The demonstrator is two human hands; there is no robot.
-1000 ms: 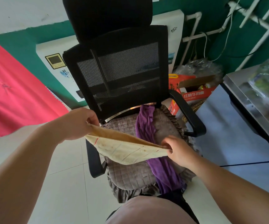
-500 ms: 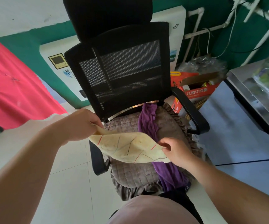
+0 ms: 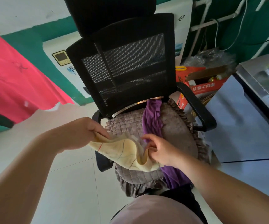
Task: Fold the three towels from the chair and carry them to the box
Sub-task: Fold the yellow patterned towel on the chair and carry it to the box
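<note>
Cream towel (image 3: 124, 152) sags between my hands — left hand (image 3: 80, 135) grips one end, right hand (image 3: 161, 151) pinches the other — above the purple towel (image 3: 152, 120) on the chair (image 3: 127, 65).

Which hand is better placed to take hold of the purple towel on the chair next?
Right. The right hand is beside the purple towel, its fingers only loosely on the cream towel. The left hand grips that towel's far corner, away from the purple one.
</note>
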